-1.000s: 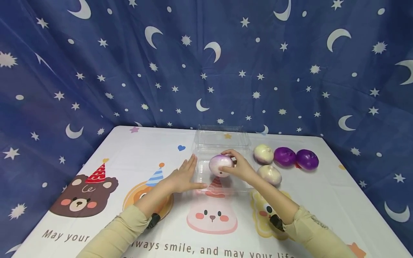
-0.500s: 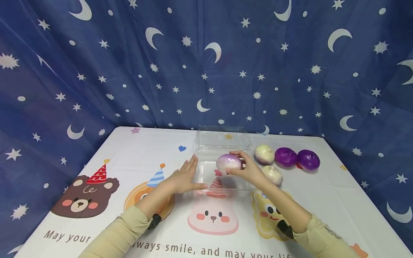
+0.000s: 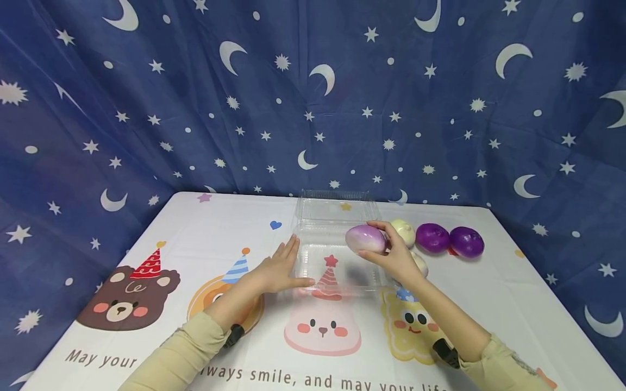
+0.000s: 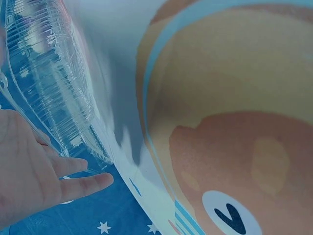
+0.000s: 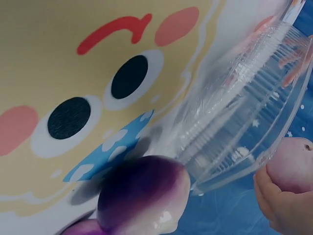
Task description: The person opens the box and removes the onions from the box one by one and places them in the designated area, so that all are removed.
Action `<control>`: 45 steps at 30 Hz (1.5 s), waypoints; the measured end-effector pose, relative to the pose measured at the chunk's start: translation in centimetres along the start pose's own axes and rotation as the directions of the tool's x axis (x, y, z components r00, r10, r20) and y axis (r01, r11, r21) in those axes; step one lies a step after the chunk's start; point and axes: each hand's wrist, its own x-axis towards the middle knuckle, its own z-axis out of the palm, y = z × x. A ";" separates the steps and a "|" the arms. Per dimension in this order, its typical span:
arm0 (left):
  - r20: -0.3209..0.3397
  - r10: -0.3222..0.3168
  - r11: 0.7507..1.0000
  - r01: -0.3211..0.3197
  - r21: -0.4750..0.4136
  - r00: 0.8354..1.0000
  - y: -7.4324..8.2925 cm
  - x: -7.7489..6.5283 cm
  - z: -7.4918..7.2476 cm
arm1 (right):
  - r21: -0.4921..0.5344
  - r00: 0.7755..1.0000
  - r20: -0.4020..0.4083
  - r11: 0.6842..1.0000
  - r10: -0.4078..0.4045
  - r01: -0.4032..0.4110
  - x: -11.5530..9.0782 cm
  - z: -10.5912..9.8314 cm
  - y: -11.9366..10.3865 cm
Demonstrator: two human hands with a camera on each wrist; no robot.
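Note:
My right hand [image 3: 398, 260] pinches a purple-and-white onion [image 3: 364, 239] between thumb and fingers, raised over the right side of a clear plastic clamshell box [image 3: 313, 269]. The right wrist view has the same onion [image 5: 291, 164] at the right edge. The box lies with its lid [image 3: 337, 210] folded back. Straight fingers of my left hand [image 3: 276, 274] touch the box's left side, thumb at its front edge. Right of the box, two whitish onions [image 3: 405, 232] are partly hidden by my right hand. Two purple onions [image 3: 432, 239] sit farther right.
A white tablecloth [image 3: 235, 217] printed with cartoon animals covers the table. Behind the back edge hangs a blue curtain [image 3: 274, 146] with moons and stars. Each wrist bears a small black camera [image 3: 445, 353].
My right hand has carried the onion from over the middle of the box to the right and slightly back, tilting it so more purple shows. My left hand has stayed put.

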 end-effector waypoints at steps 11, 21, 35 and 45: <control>-0.004 -0.001 1.000 0.001 0.006 1.000 -0.4 0.4 0.2 | 0.018 1.000 0.009 1.000 -0.006 0.006 0.0 -1.4 0.5; 0.003 -0.002 1.000 0.002 0.010 1.000 -0.3 0.2 -0.1 | 0.018 1.000 0.002 1.000 0.005 -0.005 -0.1 -2.2 0.9; 0.008 -0.002 1.000 0.002 0.000 1.000 -0.2 0.1 -0.2 | 0.139 0.999 -0.018 0.990 0.040 -0.037 -0.5 -3.6 1.1; 0.007 0.004 1.000 -0.004 -0.001 1.000 -0.3 0.2 0.1 | 0.169 1.000 -0.014 0.986 0.001 0.002 -1.3 -5.6 1.6</control>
